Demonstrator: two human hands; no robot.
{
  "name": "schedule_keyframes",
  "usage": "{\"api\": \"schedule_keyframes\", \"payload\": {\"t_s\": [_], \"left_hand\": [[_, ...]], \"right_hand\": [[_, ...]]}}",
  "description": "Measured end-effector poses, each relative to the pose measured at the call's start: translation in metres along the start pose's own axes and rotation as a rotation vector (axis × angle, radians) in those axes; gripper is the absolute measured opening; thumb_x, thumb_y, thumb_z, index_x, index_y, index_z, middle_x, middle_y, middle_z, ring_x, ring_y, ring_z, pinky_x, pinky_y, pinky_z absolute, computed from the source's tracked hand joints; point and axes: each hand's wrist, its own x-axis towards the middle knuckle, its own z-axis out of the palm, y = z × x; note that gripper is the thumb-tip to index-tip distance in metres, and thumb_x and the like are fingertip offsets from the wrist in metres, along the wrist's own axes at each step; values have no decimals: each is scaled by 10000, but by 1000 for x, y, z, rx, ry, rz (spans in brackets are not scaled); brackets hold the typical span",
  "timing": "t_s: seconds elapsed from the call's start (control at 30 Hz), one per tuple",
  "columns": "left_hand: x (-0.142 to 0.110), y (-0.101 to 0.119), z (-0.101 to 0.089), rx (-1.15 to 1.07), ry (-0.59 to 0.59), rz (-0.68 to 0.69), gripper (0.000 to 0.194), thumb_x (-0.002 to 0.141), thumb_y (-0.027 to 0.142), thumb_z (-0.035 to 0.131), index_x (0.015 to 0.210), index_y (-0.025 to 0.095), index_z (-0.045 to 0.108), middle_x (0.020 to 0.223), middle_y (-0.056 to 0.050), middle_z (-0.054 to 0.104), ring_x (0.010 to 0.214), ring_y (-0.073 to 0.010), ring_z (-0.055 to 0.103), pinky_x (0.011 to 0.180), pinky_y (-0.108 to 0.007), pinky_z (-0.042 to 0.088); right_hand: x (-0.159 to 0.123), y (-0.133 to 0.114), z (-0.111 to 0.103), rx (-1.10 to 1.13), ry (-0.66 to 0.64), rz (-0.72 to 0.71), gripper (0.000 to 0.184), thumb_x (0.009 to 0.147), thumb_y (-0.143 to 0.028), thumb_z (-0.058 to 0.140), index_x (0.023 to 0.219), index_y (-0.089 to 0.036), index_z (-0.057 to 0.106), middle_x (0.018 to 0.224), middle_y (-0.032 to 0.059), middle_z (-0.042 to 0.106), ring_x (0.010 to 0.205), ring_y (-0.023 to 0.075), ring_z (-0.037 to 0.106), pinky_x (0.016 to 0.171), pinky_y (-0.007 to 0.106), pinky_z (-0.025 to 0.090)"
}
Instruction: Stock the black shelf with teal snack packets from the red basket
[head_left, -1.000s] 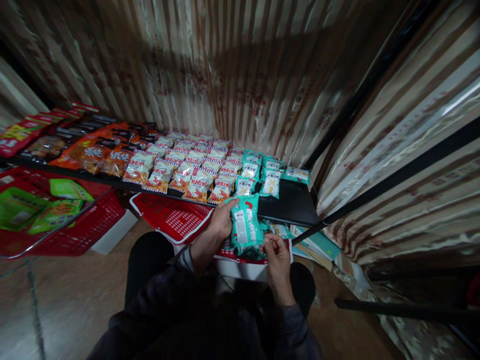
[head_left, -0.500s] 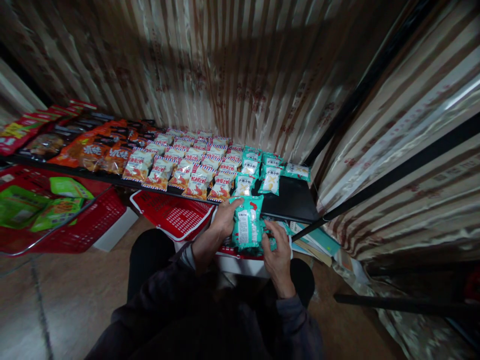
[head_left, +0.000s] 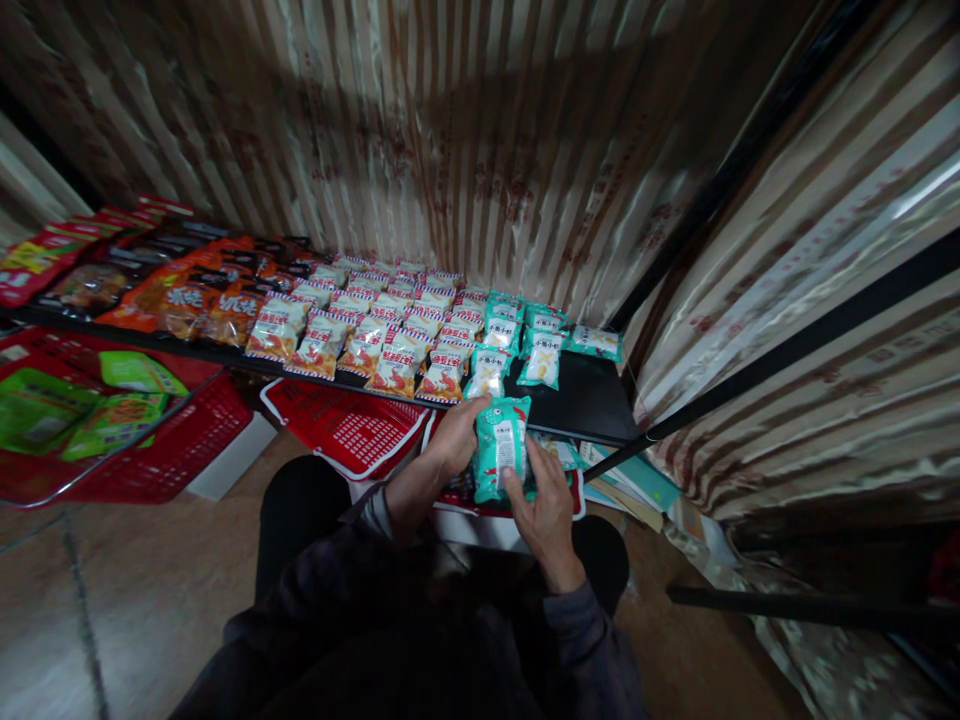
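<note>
Between my two hands is a teal snack bag (head_left: 502, 440), its printed back with a white label panel facing me. My left hand (head_left: 452, 440) grips its left edge, thumb near the top corner. My right hand (head_left: 546, 500) holds the lower right side, thumb pressed on the front and fingers behind. The bag is in front of the shelf's front edge, above a red basket (head_left: 576, 490) that my hands partly cover. Just beyond it, matching teal-and-white snack bags (head_left: 541, 358) stand in short rows on the black shelf (head_left: 592, 395).
White-and-orange snack bags (head_left: 401, 360) fill the shelf's middle, with orange bags (head_left: 191, 305) and red bags (head_left: 37, 265) further left. Below are a red basket (head_left: 352, 430) and another basket (head_left: 202, 430) holding green packets (head_left: 116, 425). A black pole (head_left: 787, 335) slants across the right.
My right hand has moved left onto the teal bag and now presses its thumb on the front. The bag has shifted slightly right and turned a little.
</note>
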Motion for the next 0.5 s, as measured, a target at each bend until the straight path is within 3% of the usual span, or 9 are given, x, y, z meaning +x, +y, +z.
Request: {"api": "schedule_keyframes", "payload": {"t_s": [0.13,0.3,0.5], "left_hand": [[-4,5,1,17,-48,-101,225,770,337,688,818,118,696,794,-99,716,736,-202,662,717,-301,500],[-10,8,3,61,-96,-72,303,768,415,683,823,120,724,853,-109,711,839,-203,633,719,-273,470],[-18,9,8,90,-151,-94,363,780,481,657,854,131,719,975,-112,701,1040,-236,594,874,-325,461]], "right_hand": [[0,0,3,75,-75,184,762,836,-526,583,1464,-153,365,1390,181,534,1240,323,532,980,480,449],[1,1,7,241,-137,353,855,749,-552,667,1460,-178,375,1404,156,527,1258,318,523,1024,472,424],[4,0,5,356,-148,415,931,707,-468,717,1488,-180,302,1456,141,462,1301,291,474,1087,458,371]]}}
